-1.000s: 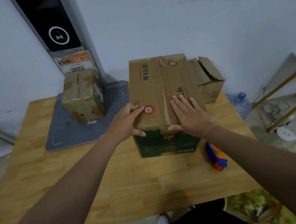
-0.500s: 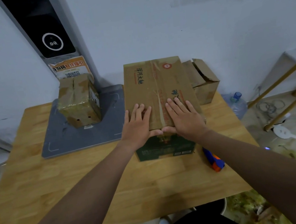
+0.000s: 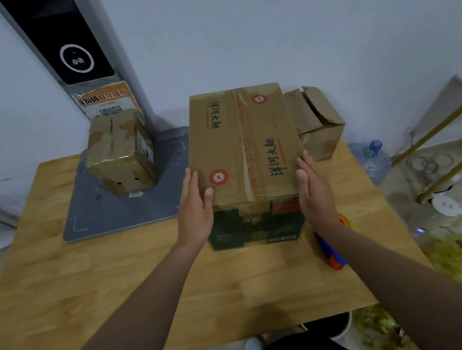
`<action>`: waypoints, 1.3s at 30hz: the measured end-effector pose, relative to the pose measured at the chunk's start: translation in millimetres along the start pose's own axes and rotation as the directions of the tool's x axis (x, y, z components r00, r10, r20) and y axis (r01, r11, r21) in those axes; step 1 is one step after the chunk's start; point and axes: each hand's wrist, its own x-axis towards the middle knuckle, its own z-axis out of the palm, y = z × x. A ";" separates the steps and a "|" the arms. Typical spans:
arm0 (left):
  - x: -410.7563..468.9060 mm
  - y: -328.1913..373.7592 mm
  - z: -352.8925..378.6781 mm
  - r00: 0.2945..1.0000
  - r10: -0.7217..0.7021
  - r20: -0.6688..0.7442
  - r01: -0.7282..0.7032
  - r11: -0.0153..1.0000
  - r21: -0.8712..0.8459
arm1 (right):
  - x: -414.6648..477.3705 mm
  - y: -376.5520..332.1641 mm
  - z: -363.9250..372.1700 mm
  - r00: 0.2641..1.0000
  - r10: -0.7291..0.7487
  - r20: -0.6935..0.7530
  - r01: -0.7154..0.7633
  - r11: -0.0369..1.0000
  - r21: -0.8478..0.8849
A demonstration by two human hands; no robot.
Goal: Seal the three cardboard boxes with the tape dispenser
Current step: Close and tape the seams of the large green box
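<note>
My left hand [image 3: 195, 207] and right hand [image 3: 314, 189], fingers straight, press the sides of the big box [image 3: 243, 143]; tape dispenser [image 3: 330, 253] at its 5 o'clock, taped box [image 3: 119, 155] at 10, open box [image 3: 317, 129] at 2.

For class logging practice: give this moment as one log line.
left hand, right hand: against large box sides | tape dispenser: lying on table

The left forearm [image 3: 141, 308] and right forearm [image 3: 402, 269] are extending forward from the lower corners of the view, converging toward the centre. The left hand [image 3: 194, 210] is standing on edge, palm facing right, fingers [image 3: 192, 182] straight and together, thumb lying forward. The right hand [image 3: 314, 192] is mirroring it, palm facing left, fingers straight, pointing away from the body. Both wrists are holding level.
</note>
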 end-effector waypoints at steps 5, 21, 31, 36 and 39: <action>3.5 12.3 5.7 0.950 -0.297 -0.099 0.272 0.939 -0.208 | -3.5 -11.3 2.2 0.940 0.339 -0.043 -0.306 0.889 0.340; -5.4 44.7 -17.2 0.833 -0.551 0.056 0.492 0.690 -0.532 | 14.2 -26.2 -35.7 0.914 0.356 0.196 -0.404 0.845 0.349; 13.7 58.5 -97.2 0.867 -0.463 -0.185 0.278 0.757 -0.591 | 43.8 -92.9 -26.7 0.964 0.191 0.185 -0.260 0.824 0.504; 10.0 34.6 -103.5 0.900 -0.374 -0.226 0.253 0.868 -0.428 | 27.7 -80.2 17.3 0.936 0.195 0.292 -0.319 0.822 0.472; -2.1 1.1 -85.7 0.931 -0.347 -0.116 0.313 0.919 -0.240 | 10.0 -68.7 38.7 0.882 0.226 0.413 -0.375 0.867 0.327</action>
